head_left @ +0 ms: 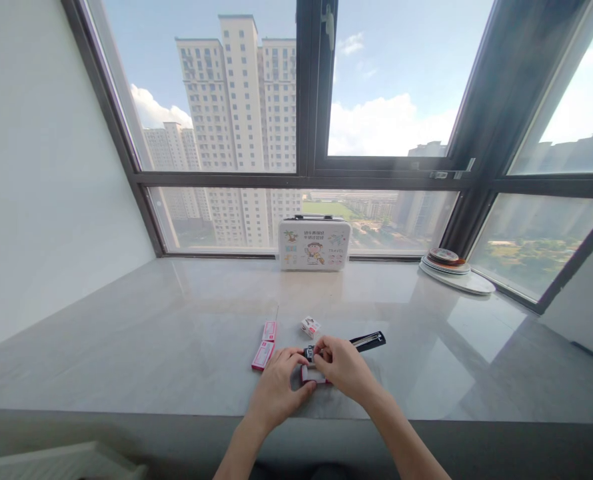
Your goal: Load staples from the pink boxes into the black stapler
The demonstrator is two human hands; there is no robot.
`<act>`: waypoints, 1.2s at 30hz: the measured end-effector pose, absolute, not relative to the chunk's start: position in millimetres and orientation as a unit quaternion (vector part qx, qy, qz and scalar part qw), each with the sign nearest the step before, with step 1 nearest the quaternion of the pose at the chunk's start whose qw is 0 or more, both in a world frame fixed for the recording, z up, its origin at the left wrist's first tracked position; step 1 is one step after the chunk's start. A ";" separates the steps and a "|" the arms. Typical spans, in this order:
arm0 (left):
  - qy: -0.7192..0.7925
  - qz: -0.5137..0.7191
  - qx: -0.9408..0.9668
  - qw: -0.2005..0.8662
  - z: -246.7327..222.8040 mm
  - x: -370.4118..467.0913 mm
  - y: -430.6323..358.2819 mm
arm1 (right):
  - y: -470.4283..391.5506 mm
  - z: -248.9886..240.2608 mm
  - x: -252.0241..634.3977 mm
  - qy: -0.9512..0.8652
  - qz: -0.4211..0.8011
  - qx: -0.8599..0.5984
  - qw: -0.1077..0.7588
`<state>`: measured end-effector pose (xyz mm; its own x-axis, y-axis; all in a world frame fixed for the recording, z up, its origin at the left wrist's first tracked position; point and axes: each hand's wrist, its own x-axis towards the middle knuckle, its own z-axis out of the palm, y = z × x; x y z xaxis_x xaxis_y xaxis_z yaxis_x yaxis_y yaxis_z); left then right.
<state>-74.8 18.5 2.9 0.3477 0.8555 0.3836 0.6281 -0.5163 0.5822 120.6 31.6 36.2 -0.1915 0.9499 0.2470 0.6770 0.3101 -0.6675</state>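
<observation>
Near the front of the grey marble sill, my left hand [280,387] curves around a small pink and white box [313,375], thumb at its lower edge and fingertips by a small black item [309,353]. My right hand [344,365] is pinched at the right side of that black item, just above the box. Two flat pink boxes, one nearer [263,355] and one farther [269,331], lie to the left. Beyond my hands sits a small white printed box [310,326]. A black strip with thin metallic pieces [369,341] lies behind my right hand.
A white case with cartoon prints [314,245] stands upright against the window. Stacked plates [458,275] are in the far right corner. The front edge of the sill [126,411] runs under my forearms, and a pale slatted object [66,461] is below at left.
</observation>
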 end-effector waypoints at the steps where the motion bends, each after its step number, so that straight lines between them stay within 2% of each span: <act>1: 0.462 0.336 0.803 0.171 3.1 -74.9 18.8 | 28.2 38.5 122.4 -0.765 0.194 -0.542 0.288; 4: 0.461 0.337 0.803 0.173 4.0 -74.7 19.3 | 20.3 39.9 122.7 -0.793 0.154 -0.543 0.230; 12: 0.447 0.352 0.803 0.179 4.9 -75.9 18.6 | 9.1 36.3 126.1 -0.786 0.136 -0.571 0.197; 15: 0.476 0.367 0.785 0.148 4.3 -76.1 15.0 | 5.8 35.8 148.5 -0.735 0.115 -0.641 0.190; 18: 0.541 0.340 0.762 0.103 2.2 -71.9 11.3 | 5.6 31.1 168.8 -0.685 0.109 -0.705 0.145; 22: 0.560 0.303 0.770 0.039 -0.7 -56.5 10.5 | 7.3 20.6 162.1 -0.676 0.126 -0.716 0.119; 27: 0.558 0.302 0.772 0.045 1.6 -41.1 11.3 | 6.2 9.1 152.2 -0.688 0.141 -0.693 0.166; 31: 0.542 0.331 0.764 0.113 4.6 -40.7 8.1 | 8.8 -0.9 203.1 -0.648 0.190 -0.710 0.200; 36: 0.531 0.347 0.762 0.132 -1.1 -39.3 12.0 | 25.1 -2.5 251.5 -0.569 0.284 -0.671 0.381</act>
<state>-39.3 12.0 -1.1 0.1948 0.9002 0.3894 0.7172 -0.4016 0.5695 251.5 25.1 -2.5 0.1906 0.9803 0.0520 0.5470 -0.0620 -0.8348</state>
